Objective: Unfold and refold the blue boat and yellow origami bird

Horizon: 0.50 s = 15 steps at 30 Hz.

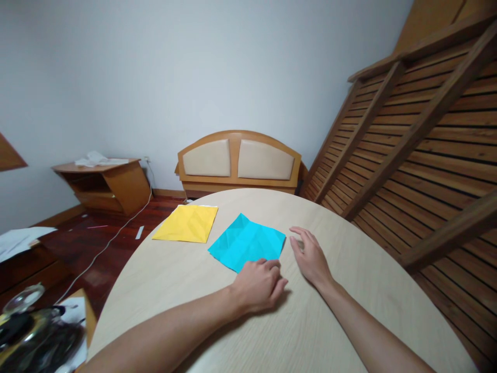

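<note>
I see my left hand (259,284) resting on the round, pale wood table (310,331), its fingers curled in loosely over the near corner of the cyan sheet of paper (246,242). The knuckles cover that corner, so I cannot tell whether the fingertips actually pinch the paper or only press on it. My right hand (309,256) lies just to the right of the sheet, palm down, fingers stretched out and slightly spread, holding nothing; its fingertips sit close to the sheet's right corner without clearly touching it.

The cyan sheet is creased with fold lines and lies flat near the middle of the table, turned so that one corner points towards me. Just to its left and a little farther away lies a yellow sheet of paper (187,224), also creased and flat, close to the table's far left edge; the two sheets are near each other but apart.

Beyond the table stands a wooden headboard with padded panels (238,160) against the white wall, and a slatted wooden frame (423,129) leans on the right.
</note>
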{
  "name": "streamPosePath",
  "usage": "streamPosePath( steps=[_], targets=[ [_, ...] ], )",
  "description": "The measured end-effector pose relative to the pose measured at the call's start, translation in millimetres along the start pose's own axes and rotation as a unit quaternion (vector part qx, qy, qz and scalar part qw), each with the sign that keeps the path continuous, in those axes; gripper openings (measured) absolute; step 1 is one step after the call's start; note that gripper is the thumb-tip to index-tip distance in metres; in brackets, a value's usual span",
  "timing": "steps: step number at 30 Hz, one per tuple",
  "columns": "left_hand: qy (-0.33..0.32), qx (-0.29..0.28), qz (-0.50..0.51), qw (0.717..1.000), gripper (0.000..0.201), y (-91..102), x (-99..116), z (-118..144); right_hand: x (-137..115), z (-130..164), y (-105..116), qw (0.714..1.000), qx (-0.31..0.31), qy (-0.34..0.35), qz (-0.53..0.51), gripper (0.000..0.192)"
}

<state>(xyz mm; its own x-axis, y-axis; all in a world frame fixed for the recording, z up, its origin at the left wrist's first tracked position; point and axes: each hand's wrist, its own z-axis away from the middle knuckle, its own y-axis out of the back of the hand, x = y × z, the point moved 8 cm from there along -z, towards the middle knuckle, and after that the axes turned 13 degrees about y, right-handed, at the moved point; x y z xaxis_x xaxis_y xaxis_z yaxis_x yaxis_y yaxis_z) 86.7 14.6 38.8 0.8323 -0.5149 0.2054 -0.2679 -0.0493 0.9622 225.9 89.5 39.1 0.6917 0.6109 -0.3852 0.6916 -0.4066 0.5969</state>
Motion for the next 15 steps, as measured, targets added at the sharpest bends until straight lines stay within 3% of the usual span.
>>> streamPosePath(
  steps=[3,7,9,12,15],
  targets=[
    [-0.007,0.011,0.066,0.998,0.03,8.1,-8,-4,-8,-2,4,0.999,0.0,0.042,0.01,0.035],
    [0.093,0.085,0.09,0.988,0.029,19.3,-61,-18,-21,-1,-8,0.995,-0.068,0.065,0.02,0.038],
    [0.123,0.093,0.061,0.986,0.034,16.0,-84,-23,-29,0,-14,0.992,-0.1,0.074,0.018,0.04],
    [0.15,0.027,0.022,0.988,0.062,-2.9,-102,-26,-42,2,-20,0.986,-0.132,0.101,0.009,0.041],
    [0.108,-0.04,0.032,0.993,0.067,-17.2,-92,-23,-50,2,-18,0.984,-0.132,0.117,0.003,0.039]
  ],
)
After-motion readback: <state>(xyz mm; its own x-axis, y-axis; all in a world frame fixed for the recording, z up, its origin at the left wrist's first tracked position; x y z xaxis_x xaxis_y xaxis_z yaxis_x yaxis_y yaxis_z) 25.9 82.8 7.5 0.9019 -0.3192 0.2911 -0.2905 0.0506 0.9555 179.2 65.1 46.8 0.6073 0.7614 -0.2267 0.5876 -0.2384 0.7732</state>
